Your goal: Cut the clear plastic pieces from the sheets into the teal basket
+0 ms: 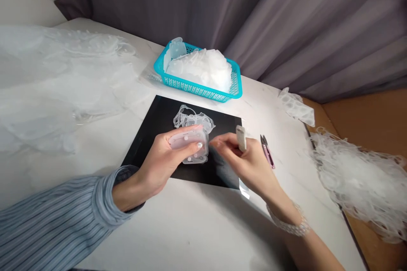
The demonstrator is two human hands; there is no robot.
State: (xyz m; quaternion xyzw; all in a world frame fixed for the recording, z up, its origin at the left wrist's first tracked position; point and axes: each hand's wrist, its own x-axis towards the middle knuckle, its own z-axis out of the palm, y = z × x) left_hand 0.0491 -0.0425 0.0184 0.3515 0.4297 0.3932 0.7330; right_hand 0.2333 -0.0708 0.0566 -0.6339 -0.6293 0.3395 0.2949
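Note:
My left hand [162, 161] is closed on a translucent, rounded plastic piece [190, 136] with small round spots, the thumb across its face. It is held up over a black mat [149, 123]. To the right, my right hand [251, 167] is curled around a slim tool with a pale handle [241, 137], whose end sticks up above the fist. The tool's working tip is hidden by the fingers, which are close to the piece's right edge. Behind the piece, thin clear plastic trimmings [203, 120] lie in a loose tangle on the mat.
Beyond the mat stands a turquoise basket [197, 89] heaped with translucent pieces. Thread snips [267, 151] lie right of my right hand. Clear plastic sheets [104, 80] are piled at left. A heap of trimmings [365, 182] and a perforated sheet [296, 108] are at right.

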